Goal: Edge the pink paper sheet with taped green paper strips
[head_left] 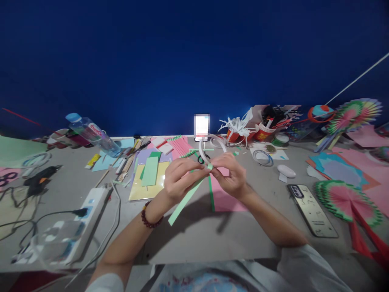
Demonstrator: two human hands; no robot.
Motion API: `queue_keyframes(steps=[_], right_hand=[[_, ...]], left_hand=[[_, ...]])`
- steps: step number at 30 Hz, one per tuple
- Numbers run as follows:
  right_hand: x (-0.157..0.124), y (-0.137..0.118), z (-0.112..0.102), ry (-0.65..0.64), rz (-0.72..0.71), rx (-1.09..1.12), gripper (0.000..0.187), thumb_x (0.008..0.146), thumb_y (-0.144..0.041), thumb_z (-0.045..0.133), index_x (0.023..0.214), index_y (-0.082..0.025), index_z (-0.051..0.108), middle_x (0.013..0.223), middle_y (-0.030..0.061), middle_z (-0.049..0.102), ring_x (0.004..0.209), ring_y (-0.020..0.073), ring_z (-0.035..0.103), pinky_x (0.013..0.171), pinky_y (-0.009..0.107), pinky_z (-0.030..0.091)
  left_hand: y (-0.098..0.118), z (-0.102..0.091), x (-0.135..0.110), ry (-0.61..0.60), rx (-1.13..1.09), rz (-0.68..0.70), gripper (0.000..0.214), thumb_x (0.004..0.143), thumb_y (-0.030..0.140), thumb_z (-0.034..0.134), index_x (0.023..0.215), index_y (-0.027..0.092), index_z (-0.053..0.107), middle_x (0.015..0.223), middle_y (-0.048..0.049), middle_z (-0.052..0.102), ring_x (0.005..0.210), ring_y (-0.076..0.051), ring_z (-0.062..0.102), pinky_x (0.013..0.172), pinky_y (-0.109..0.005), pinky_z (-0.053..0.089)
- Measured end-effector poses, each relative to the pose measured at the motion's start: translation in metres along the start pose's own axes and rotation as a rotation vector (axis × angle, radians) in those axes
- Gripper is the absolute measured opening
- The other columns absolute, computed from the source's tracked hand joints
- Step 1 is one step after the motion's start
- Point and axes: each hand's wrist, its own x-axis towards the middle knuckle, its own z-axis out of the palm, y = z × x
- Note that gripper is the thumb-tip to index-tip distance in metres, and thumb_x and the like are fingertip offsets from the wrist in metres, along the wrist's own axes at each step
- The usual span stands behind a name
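My left hand (pixel 180 180) is closed, its thumb and fingertips pinching a light green paper strip (pixel 186 203) against a white curved band (pixel 204 153). My right hand (pixel 229 175) pinches at the same spot, its fingertips meeting the left ones. The strip appears folded around the band there, and its long loose end slants down to the left. Beyond my fingers the band rises in a loop, partly hidden by the right hand. Under the hands lies a pink paper sheet (pixel 232 202) with a green edge.
Yellow paper (pixel 133 194) with green pieces lies left. Further left are a plastic bottle (pixel 99 136) and a power strip (pixel 88 221) with cables. A phone (pixel 313 211), a white mouse-like object (pixel 286 171) and a pink-green paper fan (pixel 343 200) are right. Red cups (pixel 264 133) hold tools behind.
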Motion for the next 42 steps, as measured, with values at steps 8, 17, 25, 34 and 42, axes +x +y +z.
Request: queue_keyframes(steps=[8, 17, 25, 34, 42], right_hand=[[-0.002, -0.007, 0.002, -0.017, 0.032, 0.045, 0.039, 0.080, -0.005, 0.053, 0.113, -0.027, 0.054, 0.091, 0.0036, 0.071, 0.077, 0.0191, 0.067, 0.071, 0.038, 0.050], [-0.007, -0.004, 0.006, 0.030, 0.125, 0.130, 0.043, 0.083, -0.007, 0.055, 0.119, -0.032, 0.054, 0.096, 0.0026, 0.071, 0.091, 0.0195, 0.064, 0.082, 0.041, 0.055], [-0.014, -0.007, 0.009, 0.033, 0.314, 0.284, 0.037, 0.089, -0.016, 0.057, 0.122, -0.033, 0.058, 0.104, 0.0028, 0.070, 0.115, 0.0174, 0.059, 0.082, 0.030, 0.062], [-0.019, -0.008, 0.009, 0.024, 0.468, 0.385, 0.034, 0.089, -0.022, 0.061, 0.122, -0.029, 0.063, 0.105, 0.0047, 0.073, 0.107, 0.0216, 0.068, 0.096, 0.041, 0.056], [-0.014, -0.013, 0.010, 0.035, 0.582, 0.514, 0.026, 0.086, -0.026, 0.065, 0.111, -0.026, 0.067, 0.112, 0.0057, 0.073, 0.109, 0.0221, 0.067, 0.090, 0.037, 0.060]], left_hand=[[0.004, -0.005, 0.000, -0.012, -0.019, 0.060, 0.021, 0.083, 0.009, 0.065, 0.104, 0.014, 0.067, 0.091, -0.0082, 0.074, 0.086, -0.018, 0.068, 0.068, -0.028, 0.055], [0.014, -0.005, -0.001, -0.028, -0.046, 0.005, 0.022, 0.087, 0.008, 0.060, 0.107, 0.014, 0.066, 0.097, -0.0098, 0.075, 0.093, -0.018, 0.069, 0.072, -0.030, 0.057], [0.016, -0.004, -0.001, -0.016, -0.036, 0.014, 0.020, 0.087, 0.008, 0.059, 0.105, 0.011, 0.066, 0.095, -0.0111, 0.075, 0.093, -0.018, 0.069, 0.074, -0.031, 0.058], [0.021, -0.010, -0.001, -0.086, 0.205, 0.231, 0.016, 0.076, 0.008, 0.073, 0.088, 0.018, 0.069, 0.085, -0.0042, 0.075, 0.080, -0.016, 0.070, 0.070, -0.028, 0.060], [0.020, -0.011, -0.003, -0.125, 0.100, 0.202, 0.026, 0.075, 0.007, 0.073, 0.096, 0.023, 0.068, 0.095, -0.0024, 0.074, 0.088, -0.017, 0.071, 0.074, -0.029, 0.061]])
